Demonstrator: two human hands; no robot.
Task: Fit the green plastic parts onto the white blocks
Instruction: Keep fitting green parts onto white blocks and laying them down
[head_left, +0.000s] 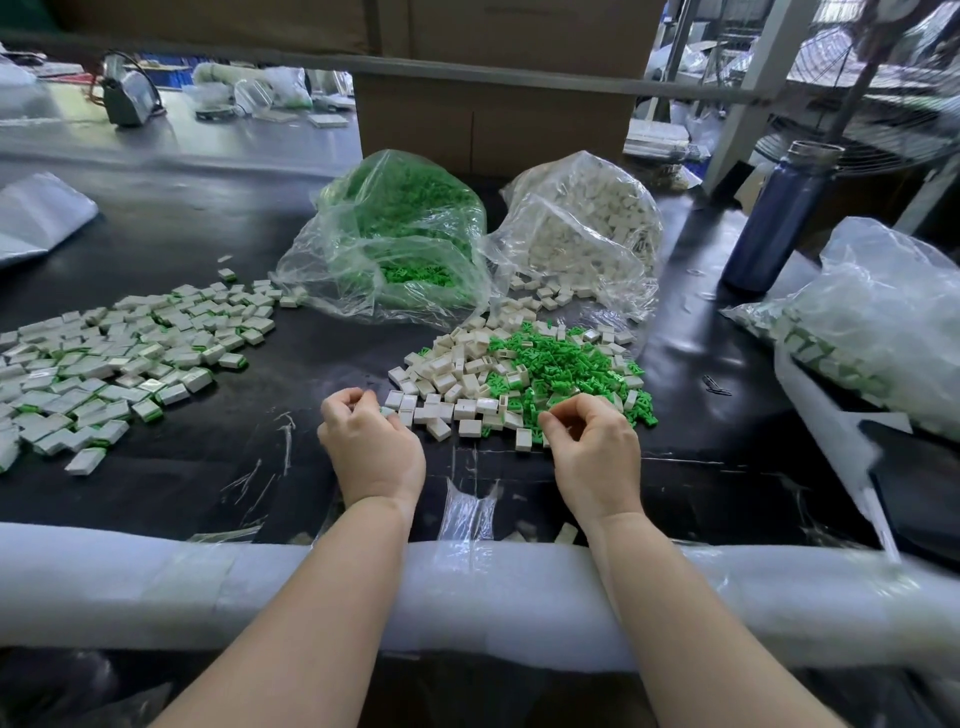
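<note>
A loose heap of white blocks (457, 382) lies mid-table, with a heap of green plastic parts (563, 364) against its right side. My left hand (371, 447) sits at the heap's near left edge, fingers curled around a small white block (387, 412) that mostly hides inside them. My right hand (595, 449) is at the near edge of the green heap, thumb and forefinger pinching a green part (544, 415). To the left spreads a wide pile of fitted white blocks with green edges (104, 369).
Behind the heaps stand an open clear bag of green parts (400, 234) and one of white blocks (587, 228). A blue bottle (779, 218) and a large plastic bag (878, 322) stand at the right. White foam padding (156, 582) covers the table's near edge.
</note>
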